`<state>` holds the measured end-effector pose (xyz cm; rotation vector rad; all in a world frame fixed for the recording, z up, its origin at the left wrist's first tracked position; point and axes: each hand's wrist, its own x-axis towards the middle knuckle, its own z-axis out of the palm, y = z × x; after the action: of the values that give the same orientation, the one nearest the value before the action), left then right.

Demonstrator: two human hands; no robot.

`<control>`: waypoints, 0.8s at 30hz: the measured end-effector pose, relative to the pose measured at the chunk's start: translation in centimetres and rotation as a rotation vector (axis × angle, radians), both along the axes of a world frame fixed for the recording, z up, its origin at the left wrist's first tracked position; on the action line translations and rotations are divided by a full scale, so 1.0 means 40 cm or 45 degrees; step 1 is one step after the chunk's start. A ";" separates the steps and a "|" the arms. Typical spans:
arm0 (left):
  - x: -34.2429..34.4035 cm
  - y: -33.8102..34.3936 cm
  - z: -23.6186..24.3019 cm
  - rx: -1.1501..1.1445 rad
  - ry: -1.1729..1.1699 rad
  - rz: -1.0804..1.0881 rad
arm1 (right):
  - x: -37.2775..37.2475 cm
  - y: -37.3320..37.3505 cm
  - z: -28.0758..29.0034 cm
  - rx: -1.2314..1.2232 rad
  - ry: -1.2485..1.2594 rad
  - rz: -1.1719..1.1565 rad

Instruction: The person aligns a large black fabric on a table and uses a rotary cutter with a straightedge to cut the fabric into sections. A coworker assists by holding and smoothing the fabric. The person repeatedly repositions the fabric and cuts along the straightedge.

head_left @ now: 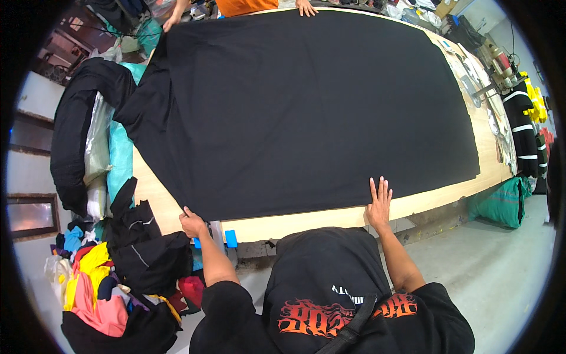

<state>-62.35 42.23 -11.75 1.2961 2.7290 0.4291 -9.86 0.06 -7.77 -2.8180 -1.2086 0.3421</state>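
Note:
A wide sheet of black fabric [306,112] covers most of the pale wooden table [295,224]. At its near left edge my left hand [192,222] is closed, pinching the border of the cloth. Farther right, my right hand [380,206] lies flat with fingers stretched out, fingertips on the near edge of the fabric and palm over the bare wood. Folds gather along the cloth's left side, while the middle and right lie nearly smooth. Across the table a person in orange [247,6] has one hand at the far left corner and another on the far edge.
Dark rolled cloth and bags [121,147] stand against the table's left end. Coloured fabric scraps [97,283] are heaped at lower left. Blue clamp-like pieces [231,238] sit at the near edge. A cutting machine [501,68] and a green sack [501,203] are at right.

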 end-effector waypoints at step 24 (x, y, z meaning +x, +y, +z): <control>-0.030 -0.006 -0.005 0.082 -0.125 -0.013 | -0.010 -0.006 -0.001 -0.039 -0.035 -0.035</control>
<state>-63.53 42.00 -11.94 1.2676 2.6476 0.5689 -10.27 -0.18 -7.83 -2.8719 -1.1786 0.3239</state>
